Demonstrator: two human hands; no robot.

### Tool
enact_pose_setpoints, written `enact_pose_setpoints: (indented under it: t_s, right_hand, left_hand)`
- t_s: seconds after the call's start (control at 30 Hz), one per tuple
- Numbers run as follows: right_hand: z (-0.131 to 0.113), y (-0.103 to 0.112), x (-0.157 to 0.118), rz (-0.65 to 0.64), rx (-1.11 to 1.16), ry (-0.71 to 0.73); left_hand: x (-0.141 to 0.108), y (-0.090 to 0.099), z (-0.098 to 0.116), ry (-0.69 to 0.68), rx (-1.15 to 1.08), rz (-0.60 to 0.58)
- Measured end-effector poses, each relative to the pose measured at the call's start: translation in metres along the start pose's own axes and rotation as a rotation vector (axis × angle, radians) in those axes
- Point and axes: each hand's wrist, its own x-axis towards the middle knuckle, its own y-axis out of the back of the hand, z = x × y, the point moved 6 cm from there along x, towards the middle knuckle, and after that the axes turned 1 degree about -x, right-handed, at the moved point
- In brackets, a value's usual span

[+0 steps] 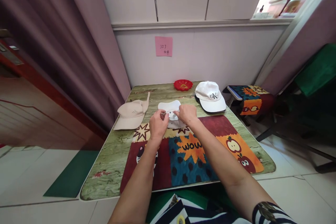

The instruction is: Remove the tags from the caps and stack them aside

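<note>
The left hand (157,124) and right hand (187,113) are both curled nearly closed, thumbs against fingers, seemingly pinching opposite sides of a small white cap (171,115); handling it well probably calls for light, even tension that keeps the fabric smooth. It sits by the placemat (162,164)'s far edge, between the beige cap (132,110) and white lettered cap (208,92), its brim apparently pointing toward the wall (223,49), long axis running roughly front to back
</note>
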Motion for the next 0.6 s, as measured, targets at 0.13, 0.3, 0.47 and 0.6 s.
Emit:
enact_pose_setpoints:
  t_s: [0.13,0.3,0.47,0.6]
  right_hand:
    - [0.020,0.008,-0.013,0.066,0.259,-0.022]
    - [0.019,0.032,-0.022,0.178,0.907,0.079]
    - [0.005,0.054,-0.027,0.254,1.092,0.144]
    - [0.000,0.042,-0.041,0.223,1.023,0.109]
  left_hand:
    - [0.002,-0.005,-0.022,0.239,-0.374,-0.064]
    - [0.015,0.002,-0.019,0.317,-0.658,-0.118]
    - [0.017,0.005,-0.013,0.274,-0.680,-0.144]
    - [0.001,-0.001,-0.022,0.301,-0.733,-0.163]
